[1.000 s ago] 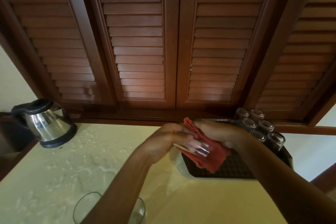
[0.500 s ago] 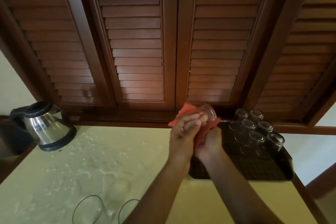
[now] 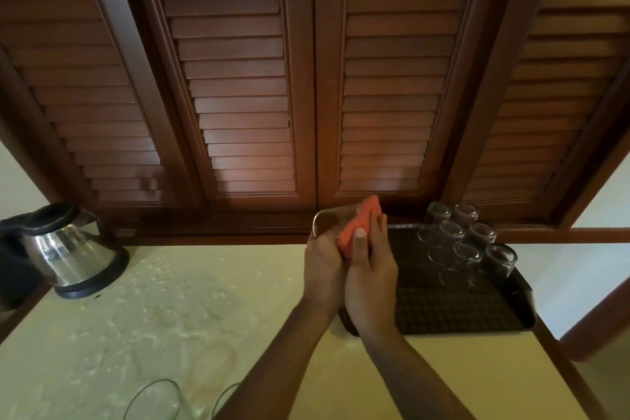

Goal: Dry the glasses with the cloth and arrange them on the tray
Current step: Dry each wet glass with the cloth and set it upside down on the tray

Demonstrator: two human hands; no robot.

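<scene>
- The left hand [image 3: 322,261] grips a clear glass [image 3: 332,220], raised above the counter [image 3: 191,310] with its rim to the left.
- The right hand [image 3: 371,269] presses an orange cloth [image 3: 358,230] against the glass, thumb on the fabric, fingers curled round it.
- Both hands are together just left of the dark tray [image 3: 460,310].
- Six glasses [image 3: 465,239] stand upside down in a cluster at the tray's far right corner.
- Two more glasses [image 3: 153,399] sit at the counter's near edge, among water drops.
- A steel kettle [image 3: 68,252] stands at the far left.
</scene>
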